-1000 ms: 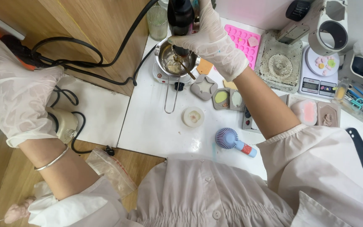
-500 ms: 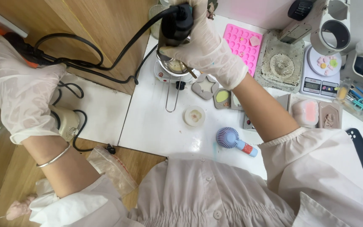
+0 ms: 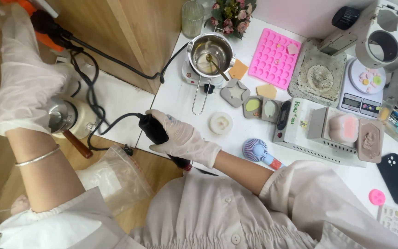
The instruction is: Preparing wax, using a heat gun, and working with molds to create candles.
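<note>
Reaching up at the far left, the gloved left hand was spread against the black plug and orange socket; whether it gripped the plug could not be told. Below it sat a cream kettle. A black cord ran rightward. The gloved right hand closed around the black heat tool at the white table's near edge. Farther right stood a steel pot and a pink mould.

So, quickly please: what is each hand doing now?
Left hand: raised at the orange plug; grip cannot be told.
Right hand: closed around the black corded tool.
</note>
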